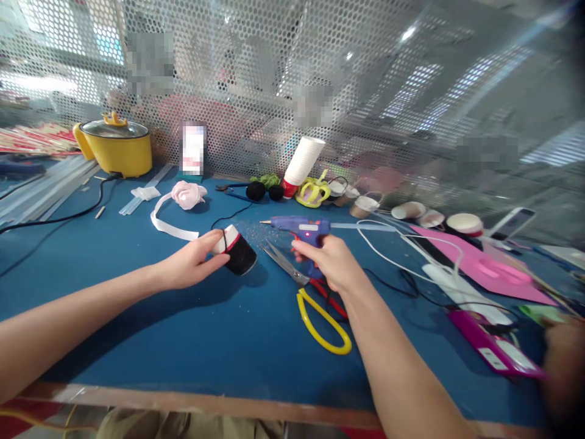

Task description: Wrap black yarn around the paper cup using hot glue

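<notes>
My left hand (194,259) is closed around a small paper cup (241,253), tilted on its side, with a black covering, a red band and a white end. A black cord runs from the cup back across the table. In my right hand (331,259) is a blue glue gun (299,225), its nozzle pointing left and a clear glue stick out of its rear. A small light glows on the gun. Just below it lie scissors (320,305) with yellow and red handles, blades pointing up-left. The gun's nozzle and the cup are apart.
A yellow electric pot (123,149) stands at the back left by clear glue sticks (50,189). Behind my hands are a white ribbon roll (188,195), stacked paper cups (305,160) and black yarn balls (256,191). Pink sheets (484,262) and another person's hand (564,353) are at right.
</notes>
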A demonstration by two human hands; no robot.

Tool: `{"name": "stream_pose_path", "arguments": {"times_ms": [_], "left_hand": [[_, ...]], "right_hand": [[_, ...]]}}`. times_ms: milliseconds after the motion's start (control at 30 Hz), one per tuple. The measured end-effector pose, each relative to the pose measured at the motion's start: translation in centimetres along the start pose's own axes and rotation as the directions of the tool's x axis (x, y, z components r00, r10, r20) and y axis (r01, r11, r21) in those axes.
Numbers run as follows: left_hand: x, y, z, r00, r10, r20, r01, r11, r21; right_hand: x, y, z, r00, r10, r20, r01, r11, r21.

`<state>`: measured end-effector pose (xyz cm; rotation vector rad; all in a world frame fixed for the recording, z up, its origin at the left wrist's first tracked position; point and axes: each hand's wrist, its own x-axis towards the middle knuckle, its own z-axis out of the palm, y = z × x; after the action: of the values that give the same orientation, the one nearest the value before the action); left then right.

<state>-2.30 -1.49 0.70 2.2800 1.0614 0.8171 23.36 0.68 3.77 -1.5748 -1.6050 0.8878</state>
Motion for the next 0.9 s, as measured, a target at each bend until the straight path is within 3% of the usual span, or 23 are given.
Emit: {"name": "stream_pose_path", "arguments": {"times_ms": [100,333,467,533,567,600,633,700,733,833,900], "left_hand": [[0.2,-0.1,-0.4,0.998,0.011,-0.057,-0.009,0.999,0.043],[-0.3,0.2,0.6,0.968,0.249,0.03,-0.248,0.937,0.245],[-0.8,0.5,1.1,0.95,0.289,0.118,-0.312,0.86,0.405],[-0.9,0.7,1.3,0.944,0.295,0.148,-0.33,0.828,0.454],[-1.0,0.8,1.4,0.939,0.304,0.159,-0.343,0.814,0.469],[-1.1,0.8,1.5,0.935,0.315,0.165,-0.355,0.802,0.481],[-1.1,0.8,1.6,0.93,0.328,0.167,-0.366,0.79,0.492],[-1.2,0.8,1.8,0.922,0.349,0.168,-0.384,0.765,0.517],[-1.2,0.8,1.9,0.918,0.357,0.171,-0.391,0.751,0.531],[-1.2,0.7,2.1,0.909,0.376,0.18,-0.409,0.719,0.562],[-1.1,0.8,2.0,0.912,0.376,0.162,-0.399,0.727,0.559]], "right_hand": [[1.8,1.3,-0.2,0.99,0.003,-0.144,-0.026,0.987,-0.157],[3.8,3.0,1.0,0.991,0.065,-0.121,-0.096,0.957,-0.274],[3.6,2.5,1.2,0.977,-0.018,-0.212,-0.066,0.921,-0.384],[2.6,1.0,1.4,0.969,-0.127,-0.214,0.031,0.915,-0.402],[1.8,-0.1,1.6,0.966,-0.188,-0.179,0.103,0.912,-0.398],[0.9,-1.2,1.9,0.946,-0.314,-0.086,0.269,0.903,-0.336],[-0.1,-2.3,2.3,0.91,-0.414,0.031,0.408,0.879,-0.247],[-1.9,-4.1,3.4,0.827,-0.522,0.208,0.557,0.809,-0.188],[-2.6,-4.7,3.9,0.81,-0.532,0.245,0.581,0.784,-0.218],[-3.6,-5.3,5.4,0.831,-0.468,0.301,0.553,0.755,-0.351],[-3.6,-5.0,5.9,0.839,-0.428,0.337,0.531,0.781,-0.33]]}}
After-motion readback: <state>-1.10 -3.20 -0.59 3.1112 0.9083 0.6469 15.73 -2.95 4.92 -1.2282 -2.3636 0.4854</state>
